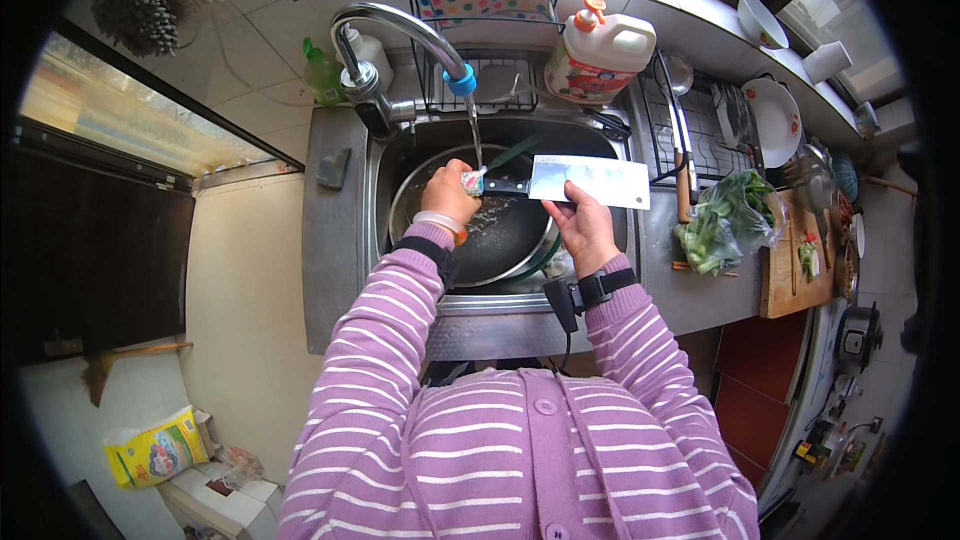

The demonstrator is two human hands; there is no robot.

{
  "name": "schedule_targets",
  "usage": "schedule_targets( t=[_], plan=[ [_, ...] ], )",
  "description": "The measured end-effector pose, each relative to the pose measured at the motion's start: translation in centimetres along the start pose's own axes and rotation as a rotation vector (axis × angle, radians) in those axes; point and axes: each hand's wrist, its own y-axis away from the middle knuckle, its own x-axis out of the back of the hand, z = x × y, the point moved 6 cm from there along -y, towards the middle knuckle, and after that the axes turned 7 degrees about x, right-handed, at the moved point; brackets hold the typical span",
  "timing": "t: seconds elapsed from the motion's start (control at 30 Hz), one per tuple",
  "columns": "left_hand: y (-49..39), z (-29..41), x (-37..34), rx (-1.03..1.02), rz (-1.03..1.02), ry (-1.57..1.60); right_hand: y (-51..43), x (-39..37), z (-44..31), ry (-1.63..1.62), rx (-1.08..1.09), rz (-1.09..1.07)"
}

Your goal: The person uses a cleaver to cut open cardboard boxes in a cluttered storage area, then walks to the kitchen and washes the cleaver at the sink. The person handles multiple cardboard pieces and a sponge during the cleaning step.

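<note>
A cleaver with a broad steel blade and a dark riveted handle lies level over the sink. My right hand grips the blade by its lower edge, thumb on top. At the handle's end, my left hand holds a small patterned scrubbing pad against it. Water runs from the curved chrome tap close beside the pad. Below both hands, a large dark pan with water in it sits in the sink. A green utensil handle leans across its far rim.
Behind the sink stand a large pump bottle, a green bottle and a wire rack with a dotted cloth. To the right are bagged green vegetables, a dish rack and a wooden cutting board.
</note>
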Motion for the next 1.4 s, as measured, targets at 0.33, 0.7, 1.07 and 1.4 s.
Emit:
schedule_targets(
  t=[0.33,0.7,1.07,1.4],
  plan=[
    [-0.1,-1.3,0.0,-0.080,0.086,0.187,-1.8,-2.9,2.0,0.120,0.103,0.023],
    [1.2,0.7,-0.7,-0.235,0.097,0.011,-1.3,-6.7,4.5,0.273,0.135,0.051],
    [1.9,2.3,-2.3,-0.354,-0.040,-0.333,1.1,-3.5,3.8,0.265,0.003,-0.038],
    [2.6,2.1,-1.9,-0.304,-0.294,-0.011,1.3,-2.9,-1.0,0.401,0.056,-0.497]
  ],
)
